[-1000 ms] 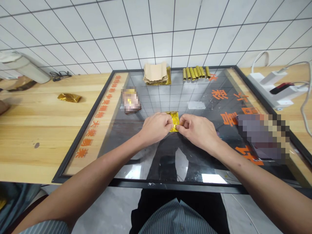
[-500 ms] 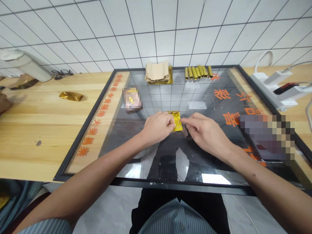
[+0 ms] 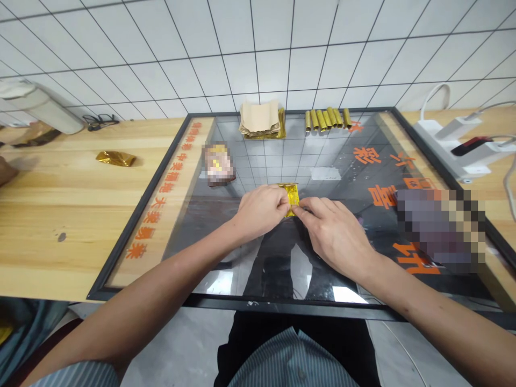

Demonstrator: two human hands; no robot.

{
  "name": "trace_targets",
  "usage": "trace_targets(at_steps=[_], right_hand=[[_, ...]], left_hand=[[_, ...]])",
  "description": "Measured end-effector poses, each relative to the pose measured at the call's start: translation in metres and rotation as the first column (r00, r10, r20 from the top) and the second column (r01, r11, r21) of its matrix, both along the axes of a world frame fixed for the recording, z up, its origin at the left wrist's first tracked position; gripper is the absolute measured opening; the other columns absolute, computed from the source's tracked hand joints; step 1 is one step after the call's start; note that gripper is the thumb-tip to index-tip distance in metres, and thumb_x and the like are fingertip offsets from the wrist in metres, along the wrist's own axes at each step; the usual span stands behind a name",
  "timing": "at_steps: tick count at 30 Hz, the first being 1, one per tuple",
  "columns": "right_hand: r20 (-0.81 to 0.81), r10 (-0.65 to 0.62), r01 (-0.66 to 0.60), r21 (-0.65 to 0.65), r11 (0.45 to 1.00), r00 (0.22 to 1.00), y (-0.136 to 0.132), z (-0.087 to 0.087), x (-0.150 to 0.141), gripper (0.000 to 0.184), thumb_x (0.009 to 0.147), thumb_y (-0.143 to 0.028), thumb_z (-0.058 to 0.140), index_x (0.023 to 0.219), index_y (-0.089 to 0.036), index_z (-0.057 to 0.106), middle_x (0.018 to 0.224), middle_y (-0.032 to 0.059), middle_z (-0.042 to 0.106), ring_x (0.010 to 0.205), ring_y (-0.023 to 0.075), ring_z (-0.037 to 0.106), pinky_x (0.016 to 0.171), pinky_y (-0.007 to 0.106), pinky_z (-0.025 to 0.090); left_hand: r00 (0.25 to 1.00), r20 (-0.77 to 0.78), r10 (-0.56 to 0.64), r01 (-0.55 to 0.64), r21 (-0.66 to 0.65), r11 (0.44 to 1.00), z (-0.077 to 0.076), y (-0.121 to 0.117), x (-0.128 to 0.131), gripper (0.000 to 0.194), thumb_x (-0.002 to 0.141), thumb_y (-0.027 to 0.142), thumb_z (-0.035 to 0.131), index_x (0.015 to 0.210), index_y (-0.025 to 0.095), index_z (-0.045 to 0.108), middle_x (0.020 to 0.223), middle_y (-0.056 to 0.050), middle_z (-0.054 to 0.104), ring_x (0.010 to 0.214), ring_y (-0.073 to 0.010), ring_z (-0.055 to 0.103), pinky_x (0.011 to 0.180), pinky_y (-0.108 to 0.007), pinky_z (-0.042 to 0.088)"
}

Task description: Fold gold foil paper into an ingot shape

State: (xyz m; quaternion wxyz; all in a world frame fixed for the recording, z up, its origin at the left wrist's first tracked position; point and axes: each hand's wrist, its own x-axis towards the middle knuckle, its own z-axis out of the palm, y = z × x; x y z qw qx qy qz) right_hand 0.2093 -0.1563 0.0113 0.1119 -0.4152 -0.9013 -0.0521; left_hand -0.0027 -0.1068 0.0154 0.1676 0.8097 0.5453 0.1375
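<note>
A small piece of shiny gold foil paper [image 3: 292, 194] lies on the glass-topped board between my hands. My left hand [image 3: 263, 210] is closed, its fingertips gripping the foil's left side and hiding part of it. At the lower right edge of the foil, the thumb and index finger of my right hand [image 3: 336, 231] come together in a pinch. Behind them, near the wall, stands a stack of brown paper sheets [image 3: 260, 119] with gold foil showing at its side. Several gold foil rolls [image 3: 322, 120] lie to the right of that stack.
A black-framed glass board [image 3: 242, 242] with orange lettering covers the wooden table [image 3: 60, 204]. On it are a blurred pack [image 3: 218, 164] and a blurred dark object [image 3: 437, 228]. Crumpled gold foil [image 3: 115, 158], glasses [image 3: 99, 122] and a bottle [image 3: 44, 105] are left; a power strip [image 3: 455, 150] is right.
My right hand has moved in slightly left and down, its fingers going from pointing at the foil's right edge to pinching near its lower right corner. My left hand has stayed put.
</note>
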Motion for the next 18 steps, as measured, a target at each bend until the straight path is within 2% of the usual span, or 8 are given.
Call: trace_targets(at_steps=[6,13,18], right_hand=[[-0.03,0.04,-0.04,-0.003,0.999,0.999,0.0018,-0.0056,0.0015,0.042,0.106,-0.008,0.044,0.139,-0.014,0.069,0.13,0.0148,0.073,0.108,0.0293,0.063,0.086,0.044,0.047],[0.02,0.087,-0.087,-0.011,0.996,0.996,0.0031,-0.0042,0.0023,0.045,0.104,-0.005,0.044,0.144,-0.012,0.066,0.127,0.0151,0.073,0.111,0.0296,0.062,0.089,0.044,0.047],[0.047,0.089,-0.089,-0.008,0.996,0.995,0.0027,-0.0055,0.0022,0.046,0.105,-0.006,0.043,0.145,-0.01,0.064,0.125,0.0138,0.072,0.11,0.0292,0.06,0.091,0.044,0.047]], left_hand=[[1.0,-0.018,-0.004,0.003,-0.008,1.0,0.0012,-0.0007,-0.0007,0.021,0.097,0.024,0.059,0.077,0.023,0.063,0.092,-0.004,0.074,0.093,-0.0256,0.066,0.067,-0.035,0.038],[0.999,-0.042,-0.02,0.019,-0.027,0.999,0.0033,-0.0015,-0.0012,0.022,0.1,0.025,0.055,0.081,0.023,0.066,0.097,-0.006,0.074,0.095,-0.0263,0.067,0.073,-0.035,0.044],[1.0,0.004,-0.011,0.011,-0.039,0.999,0.0041,-0.0004,-0.0016,0.022,0.1,0.026,0.056,0.082,0.022,0.069,0.095,-0.005,0.075,0.092,-0.0248,0.067,0.071,-0.034,0.042]])
